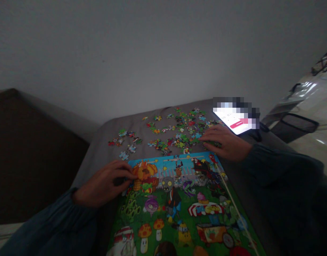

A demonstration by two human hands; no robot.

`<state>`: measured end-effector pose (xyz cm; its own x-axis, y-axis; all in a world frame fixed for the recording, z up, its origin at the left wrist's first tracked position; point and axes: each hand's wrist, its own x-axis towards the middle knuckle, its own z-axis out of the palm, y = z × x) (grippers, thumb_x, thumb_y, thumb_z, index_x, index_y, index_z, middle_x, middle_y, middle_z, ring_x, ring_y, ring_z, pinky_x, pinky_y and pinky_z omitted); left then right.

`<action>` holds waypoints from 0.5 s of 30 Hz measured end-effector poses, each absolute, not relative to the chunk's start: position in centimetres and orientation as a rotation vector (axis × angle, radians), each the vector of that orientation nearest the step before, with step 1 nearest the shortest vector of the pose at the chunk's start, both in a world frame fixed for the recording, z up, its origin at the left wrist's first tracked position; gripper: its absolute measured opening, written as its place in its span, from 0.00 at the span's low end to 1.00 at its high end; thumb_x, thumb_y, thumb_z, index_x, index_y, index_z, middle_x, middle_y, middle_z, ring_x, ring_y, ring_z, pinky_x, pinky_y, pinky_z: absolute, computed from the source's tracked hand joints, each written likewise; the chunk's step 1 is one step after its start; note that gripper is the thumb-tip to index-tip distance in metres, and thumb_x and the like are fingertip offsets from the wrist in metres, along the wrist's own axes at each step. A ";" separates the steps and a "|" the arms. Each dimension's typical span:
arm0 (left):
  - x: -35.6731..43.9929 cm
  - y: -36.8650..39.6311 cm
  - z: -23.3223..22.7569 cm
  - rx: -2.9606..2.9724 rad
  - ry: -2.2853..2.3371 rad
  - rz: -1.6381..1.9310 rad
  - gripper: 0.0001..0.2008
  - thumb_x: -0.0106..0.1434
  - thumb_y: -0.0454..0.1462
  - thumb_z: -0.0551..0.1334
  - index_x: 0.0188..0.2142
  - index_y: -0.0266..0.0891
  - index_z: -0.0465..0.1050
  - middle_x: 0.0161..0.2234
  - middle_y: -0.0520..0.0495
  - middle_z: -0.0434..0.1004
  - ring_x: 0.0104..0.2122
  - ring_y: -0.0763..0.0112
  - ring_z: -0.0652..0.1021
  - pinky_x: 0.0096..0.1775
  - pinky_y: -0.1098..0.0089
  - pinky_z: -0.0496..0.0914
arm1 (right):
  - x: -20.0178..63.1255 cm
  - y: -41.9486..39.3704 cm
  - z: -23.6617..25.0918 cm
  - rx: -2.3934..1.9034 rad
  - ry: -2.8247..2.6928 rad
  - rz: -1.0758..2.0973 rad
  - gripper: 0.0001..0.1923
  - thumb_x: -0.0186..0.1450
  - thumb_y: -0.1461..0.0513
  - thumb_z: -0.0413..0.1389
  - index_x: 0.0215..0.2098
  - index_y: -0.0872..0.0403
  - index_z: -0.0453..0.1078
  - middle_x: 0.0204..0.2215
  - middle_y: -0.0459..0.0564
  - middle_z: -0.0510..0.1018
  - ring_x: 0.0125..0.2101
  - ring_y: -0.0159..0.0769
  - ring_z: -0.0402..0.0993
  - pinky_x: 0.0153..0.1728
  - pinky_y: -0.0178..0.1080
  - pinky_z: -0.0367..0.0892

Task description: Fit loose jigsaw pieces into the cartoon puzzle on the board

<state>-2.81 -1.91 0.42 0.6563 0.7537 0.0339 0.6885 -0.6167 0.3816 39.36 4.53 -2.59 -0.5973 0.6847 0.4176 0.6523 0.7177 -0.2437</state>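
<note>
A jigsaw board (176,213) with a colourful cartoon picture of zombies, plants and mushrooms lies in front of me. My left hand (106,183) is at its upper left corner, thumb and forefinger pinched together beside the printed pumpkin (145,171); whatever may be between the tips is hidden. Beyond the board's top edge, many loose jigsaw pieces (182,139) are scattered on a grey cloth surface. My right hand (224,142) reaches over the right side of these pieces, fingers stretched and thumb apart, its fingertips close to a blue piece (197,136).
A lit phone (232,121), partly blurred out, lies at the back right of the cloth surface (96,156). Behind stands a pale wall (153,53). A dark brown panel (32,156) is at the left, and a shiny floor (310,124) shows at the right.
</note>
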 end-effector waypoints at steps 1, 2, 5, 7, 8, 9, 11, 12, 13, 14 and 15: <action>-2.9 -1.9 0.4 2.537 1.149 0.268 0.09 0.64 0.38 0.60 0.40 0.49 0.79 0.41 0.48 0.77 0.41 0.67 0.77 0.43 0.65 0.74 | 39.4 4.5 -2.6 -1.017 -2.435 0.089 0.14 0.67 0.59 0.51 0.45 0.51 0.76 0.41 0.54 0.79 0.46 0.47 0.70 0.48 0.53 0.66; -2.9 -1.9 0.4 2.536 1.156 0.261 0.09 0.64 0.38 0.60 0.40 0.49 0.79 0.40 0.48 0.77 0.40 0.67 0.77 0.43 0.65 0.74 | 39.3 4.5 -2.6 -1.012 -2.434 0.088 0.14 0.67 0.59 0.51 0.45 0.51 0.76 0.41 0.54 0.79 0.46 0.47 0.70 0.48 0.53 0.66; -3.1 -1.7 0.7 2.549 1.201 0.232 0.09 0.64 0.40 0.59 0.37 0.47 0.79 0.38 0.48 0.79 0.39 0.65 0.78 0.43 0.65 0.74 | 39.3 4.6 -2.5 -1.009 -2.438 0.090 0.14 0.67 0.59 0.51 0.45 0.51 0.76 0.41 0.54 0.79 0.46 0.46 0.70 0.48 0.54 0.66; -3.1 -1.2 1.0 2.571 1.266 0.251 0.10 0.64 0.42 0.58 0.36 0.45 0.78 0.36 0.48 0.79 0.38 0.65 0.78 0.42 0.65 0.73 | 39.3 4.6 -2.5 -1.009 -2.441 0.105 0.14 0.67 0.60 0.51 0.45 0.52 0.76 0.41 0.54 0.79 0.45 0.46 0.70 0.48 0.54 0.65; -2.9 -0.8 1.3 2.586 1.316 0.284 0.11 0.64 0.43 0.58 0.37 0.45 0.77 0.36 0.48 0.80 0.38 0.64 0.78 0.43 0.64 0.73 | 39.2 4.6 -2.5 -1.007 -2.441 0.116 0.13 0.67 0.60 0.51 0.45 0.52 0.76 0.41 0.55 0.78 0.45 0.46 0.70 0.48 0.54 0.65; -2.7 -0.3 1.6 2.601 1.371 0.327 0.12 0.65 0.44 0.57 0.37 0.44 0.77 0.37 0.48 0.80 0.38 0.64 0.78 0.43 0.63 0.73 | 39.2 4.6 -2.5 -1.004 -2.440 0.127 0.13 0.67 0.60 0.52 0.45 0.52 0.76 0.41 0.55 0.78 0.45 0.46 0.70 0.48 0.53 0.65; -1.8 1.1 2.1 2.632 1.462 0.425 0.13 0.66 0.44 0.55 0.40 0.43 0.76 0.39 0.47 0.80 0.40 0.63 0.78 0.46 0.61 0.71 | 39.1 4.5 -2.5 -0.997 -2.437 0.138 0.13 0.67 0.60 0.52 0.46 0.52 0.76 0.41 0.55 0.78 0.45 0.45 0.70 0.48 0.53 0.66; -1.2 2.0 2.3 2.646 1.476 0.445 0.14 0.66 0.44 0.55 0.41 0.42 0.76 0.40 0.46 0.79 0.41 0.62 0.77 0.48 0.60 0.70 | 39.1 4.5 -2.5 -0.994 -2.437 0.137 0.13 0.67 0.60 0.52 0.46 0.52 0.75 0.41 0.54 0.78 0.45 0.45 0.69 0.47 0.53 0.66; -0.5 2.9 2.4 2.655 1.475 0.438 0.15 0.66 0.45 0.55 0.43 0.41 0.76 0.42 0.45 0.78 0.42 0.62 0.77 0.49 0.59 0.69 | 39.1 4.5 -2.5 -0.991 -2.440 0.133 0.13 0.67 0.61 0.52 0.45 0.52 0.75 0.40 0.54 0.78 0.45 0.45 0.69 0.47 0.53 0.66; 0.3 3.9 2.4 2.674 1.475 0.395 0.16 0.66 0.45 0.55 0.45 0.41 0.75 0.44 0.43 0.77 0.44 0.61 0.76 0.50 0.58 0.69 | 39.0 4.5 -2.5 -0.990 -2.442 0.128 0.13 0.67 0.61 0.52 0.45 0.52 0.75 0.40 0.54 0.78 0.45 0.45 0.70 0.47 0.52 0.66; 1.0 4.9 2.2 2.690 1.483 0.331 0.17 0.65 0.45 0.55 0.47 0.40 0.75 0.46 0.42 0.76 0.46 0.59 0.75 0.51 0.57 0.68 | 39.0 4.5 -2.5 -0.990 -2.444 0.121 0.13 0.67 0.61 0.52 0.45 0.52 0.75 0.40 0.54 0.78 0.45 0.45 0.70 0.46 0.52 0.66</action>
